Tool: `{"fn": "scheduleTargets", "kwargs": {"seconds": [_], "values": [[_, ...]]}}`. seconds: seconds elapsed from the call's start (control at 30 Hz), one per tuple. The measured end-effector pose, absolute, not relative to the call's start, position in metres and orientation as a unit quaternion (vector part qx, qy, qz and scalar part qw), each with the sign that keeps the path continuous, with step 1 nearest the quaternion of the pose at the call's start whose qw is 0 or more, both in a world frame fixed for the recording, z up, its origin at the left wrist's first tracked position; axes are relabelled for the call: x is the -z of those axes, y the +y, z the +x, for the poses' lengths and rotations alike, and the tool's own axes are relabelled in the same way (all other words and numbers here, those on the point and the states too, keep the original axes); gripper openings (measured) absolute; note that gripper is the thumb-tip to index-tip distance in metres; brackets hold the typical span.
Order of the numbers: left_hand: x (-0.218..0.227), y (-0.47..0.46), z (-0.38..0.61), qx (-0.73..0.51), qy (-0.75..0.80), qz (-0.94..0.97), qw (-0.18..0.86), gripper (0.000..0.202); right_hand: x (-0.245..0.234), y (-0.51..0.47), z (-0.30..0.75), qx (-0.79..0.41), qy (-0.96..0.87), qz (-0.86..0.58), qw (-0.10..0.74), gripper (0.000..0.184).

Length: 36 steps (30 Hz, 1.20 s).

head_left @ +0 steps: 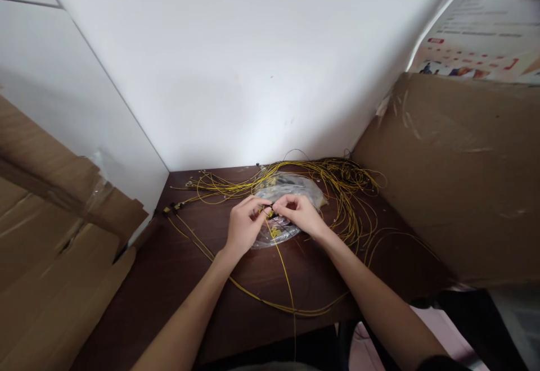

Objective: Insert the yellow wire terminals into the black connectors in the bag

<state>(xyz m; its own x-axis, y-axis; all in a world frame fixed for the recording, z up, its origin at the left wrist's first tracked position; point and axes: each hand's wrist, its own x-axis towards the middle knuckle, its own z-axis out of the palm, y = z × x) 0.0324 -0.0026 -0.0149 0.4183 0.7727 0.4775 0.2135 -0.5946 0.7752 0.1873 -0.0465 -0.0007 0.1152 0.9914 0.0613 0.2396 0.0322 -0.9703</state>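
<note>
My left hand (245, 220) is closed in a pinch at the end of a thin yellow wire (283, 264), which runs down from its fingertips over the table's front edge. Close beside it, my right hand (298, 212) pinches a small dark piece at the same wire end; the fingers hide most of it. Beneath both hands lies a clear plastic bag (310, 189) with small yellow pieces (276, 231) showing in it. A large bundle of yellow and black wires (350, 177) spreads behind and to the right of the hands.
Several yellow connectors (172, 208) lie at the left with wires curving along the front of the dark brown table (169, 286). Cardboard (455, 180) stands at the right, and more cardboard (54, 236) at the left. A white wall (253, 67) closes off the back.
</note>
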Motion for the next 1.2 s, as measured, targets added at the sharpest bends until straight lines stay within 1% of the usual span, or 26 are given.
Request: {"fn": "scheduleTargets", "kwargs": {"seconds": [0.27,0.37,0.6,0.83,1.2], "values": [[0.013,0.003,0.030,-0.465,0.326,0.765,0.305,0.010,0.005,-0.046,0.195,-0.336,-0.561,-0.601,0.459,0.022],[0.014,0.002,0.030,-0.464,0.327,0.764,0.307,0.011,0.004,-0.046,0.195,-0.345,-0.560,-0.602,0.454,0.022],[0.016,-0.002,0.032,-0.451,0.317,0.772,0.316,0.012,0.003,-0.046,0.193,-0.362,-0.543,-0.594,0.470,0.022],[0.016,-0.005,0.032,-0.441,0.310,0.794,0.282,0.014,0.003,-0.046,0.190,-0.361,-0.544,-0.594,0.471,0.021],[0.017,-0.008,0.035,-0.424,0.309,0.805,0.276,0.017,0.005,-0.046,0.188,-0.374,-0.555,-0.571,0.475,0.022]]}}
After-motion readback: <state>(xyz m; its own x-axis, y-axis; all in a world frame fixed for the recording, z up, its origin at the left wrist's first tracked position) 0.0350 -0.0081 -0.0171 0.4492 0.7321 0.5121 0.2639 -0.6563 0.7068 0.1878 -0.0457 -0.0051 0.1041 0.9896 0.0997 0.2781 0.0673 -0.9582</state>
